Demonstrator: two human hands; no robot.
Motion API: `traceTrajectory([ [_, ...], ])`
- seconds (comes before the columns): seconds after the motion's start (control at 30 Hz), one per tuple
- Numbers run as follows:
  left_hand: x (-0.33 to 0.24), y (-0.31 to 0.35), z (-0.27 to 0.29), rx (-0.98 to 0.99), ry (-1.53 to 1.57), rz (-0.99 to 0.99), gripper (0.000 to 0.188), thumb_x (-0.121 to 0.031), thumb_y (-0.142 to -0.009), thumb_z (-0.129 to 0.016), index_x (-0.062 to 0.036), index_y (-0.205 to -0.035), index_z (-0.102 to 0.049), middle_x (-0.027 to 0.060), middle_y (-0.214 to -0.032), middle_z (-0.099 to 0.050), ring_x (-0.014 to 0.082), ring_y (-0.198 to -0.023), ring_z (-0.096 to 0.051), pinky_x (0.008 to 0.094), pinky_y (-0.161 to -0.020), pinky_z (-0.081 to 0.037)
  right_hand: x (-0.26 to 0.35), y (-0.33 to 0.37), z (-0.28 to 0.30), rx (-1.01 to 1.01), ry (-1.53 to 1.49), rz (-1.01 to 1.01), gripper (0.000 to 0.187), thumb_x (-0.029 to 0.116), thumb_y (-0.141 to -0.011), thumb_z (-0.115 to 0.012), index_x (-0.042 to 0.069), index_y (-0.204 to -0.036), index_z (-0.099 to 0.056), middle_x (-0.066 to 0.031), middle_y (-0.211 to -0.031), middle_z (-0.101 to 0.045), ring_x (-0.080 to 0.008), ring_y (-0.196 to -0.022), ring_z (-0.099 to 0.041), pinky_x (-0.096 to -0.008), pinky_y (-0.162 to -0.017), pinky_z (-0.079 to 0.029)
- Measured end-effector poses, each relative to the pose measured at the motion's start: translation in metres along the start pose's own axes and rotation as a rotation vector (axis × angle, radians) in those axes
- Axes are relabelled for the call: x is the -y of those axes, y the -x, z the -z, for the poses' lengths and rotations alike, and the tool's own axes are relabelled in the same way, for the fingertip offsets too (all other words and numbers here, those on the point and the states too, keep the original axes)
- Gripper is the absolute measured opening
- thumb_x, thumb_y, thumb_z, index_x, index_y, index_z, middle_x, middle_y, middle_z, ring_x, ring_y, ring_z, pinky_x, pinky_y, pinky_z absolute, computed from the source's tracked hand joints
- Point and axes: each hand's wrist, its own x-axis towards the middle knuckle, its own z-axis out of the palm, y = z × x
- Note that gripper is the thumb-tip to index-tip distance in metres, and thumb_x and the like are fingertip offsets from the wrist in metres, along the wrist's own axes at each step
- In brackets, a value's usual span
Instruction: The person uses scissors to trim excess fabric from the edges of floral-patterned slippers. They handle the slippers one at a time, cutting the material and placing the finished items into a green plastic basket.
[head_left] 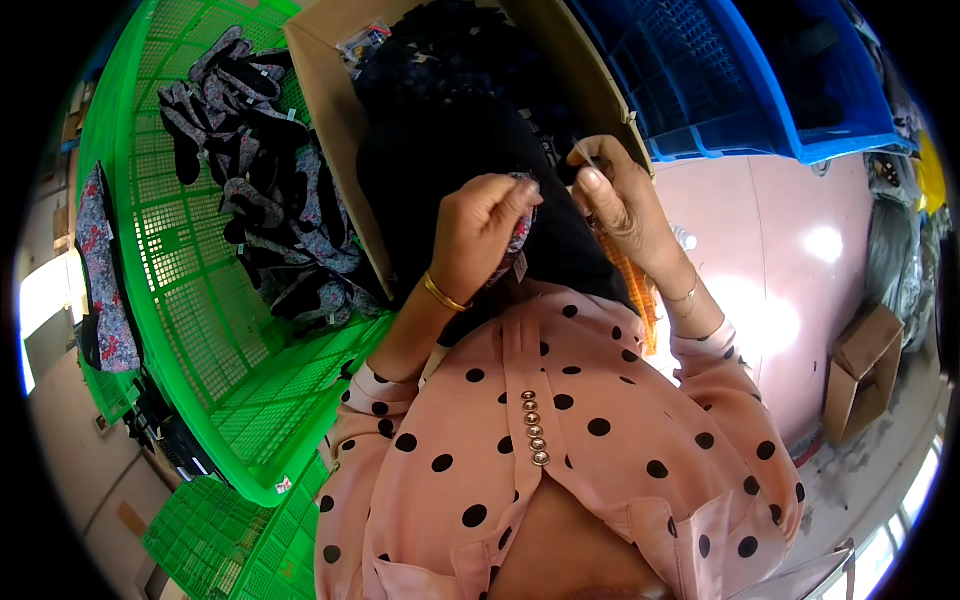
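Note:
My left hand, with a gold bangle at its wrist, is closed on a small floral fabric piece. Its purplish flowered edge and a pale tag show beside the thumb; the rest is hidden by the hand. To the right, my right hand has thumb and forefinger pinched together. A thin pale sliver shows at its fingertips, too small to name. Both hands are above the black cloth over my lap, a short gap between them.
A green plastic basket of floral and black fabric pieces stands at left. Ahead, a cardboard box holds dark items. Blue crates are far right; a small carton sits on the floor.

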Motion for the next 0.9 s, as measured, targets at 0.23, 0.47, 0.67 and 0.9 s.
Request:
traceTrajectory([
  [0.23,0.004,-0.002,0.011,-0.122,0.191,0.078,0.017,-0.010,-0.096,-0.062,0.0034,-0.089,-0.070,0.0027,-0.080,-0.060,0.0033,-0.059,-0.050,0.0180,-0.053,-0.040,-0.009,0.008,-0.001,0.169,0.706,0.107,0.042,0.047,-0.094,-0.056,0.005,-0.091,-0.057,-0.0142,-0.063,-0.061,-0.0330,-0.058,-0.063,-0.0397,-0.052,-0.047],
  [0.47,0.002,-0.002,0.013,-0.133,0.205,0.045,0.017,-0.007,-0.096,-0.060,0.0047,-0.089,-0.070,0.0026,-0.083,-0.060,0.0037,-0.060,-0.050,0.0186,-0.055,-0.041,-0.016,-0.008,-0.016,0.194,0.866,0.173,0.042,0.046,-0.093,-0.057,0.006,-0.080,-0.057,-0.0150,-0.058,-0.057,-0.0334,-0.056,-0.060,-0.0408,-0.048,-0.045],
  [0.67,-0.002,-0.008,0.024,-0.119,0.334,0.132,0.020,-0.009,-0.098,-0.058,0.0036,-0.088,-0.069,0.0021,-0.078,-0.060,0.0043,-0.062,-0.051,0.0184,-0.058,-0.042,-0.035,-0.011,-0.020,0.068,0.620,0.148,0.042,0.047,-0.093,-0.057,0.006,-0.083,-0.058,-0.0149,-0.058,-0.058,-0.0346,-0.056,-0.061,-0.0402,-0.049,-0.047],
  [0.9,-0.010,-0.012,0.034,-0.030,0.348,0.222,0.029,-0.016,-0.102,-0.052,0.0039,-0.089,-0.068,0.0022,-0.075,-0.058,0.0079,-0.067,-0.051,0.0224,-0.066,-0.044,-0.048,0.010,-0.023,0.128,0.592,0.245,0.041,0.047,-0.090,-0.061,0.007,-0.087,-0.056,-0.0122,-0.064,-0.061,-0.0313,-0.060,-0.063,-0.0374,-0.053,-0.049],
])
